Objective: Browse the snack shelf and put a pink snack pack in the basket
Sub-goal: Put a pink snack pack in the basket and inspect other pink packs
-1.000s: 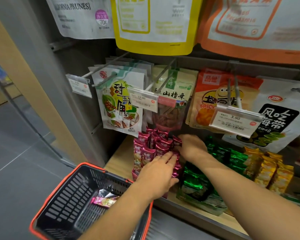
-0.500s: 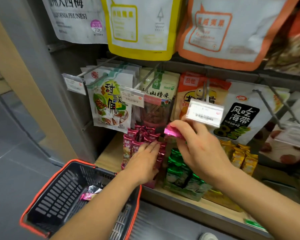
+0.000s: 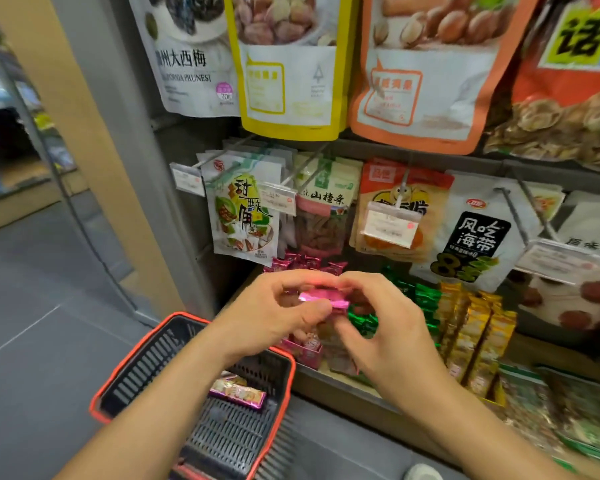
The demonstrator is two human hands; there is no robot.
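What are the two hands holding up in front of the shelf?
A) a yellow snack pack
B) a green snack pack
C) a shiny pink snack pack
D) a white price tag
C: the left hand and the right hand both pinch the pink snack pack between their fingertips.

the white prune pouch [image 3: 184, 64] at top left reads "州大西梅", "prunes" and "70". below it, a white pouch [image 3: 243, 216] reads "甜酸角", the green-topped pouch [image 3: 326, 202] "山楂条", the black-panelled pouch [image 3: 478, 233] "风吃海带" and "8". the orange bag [image 3: 582, 36] shows "话". the price tags [image 3: 390, 223] are too blurred to read.
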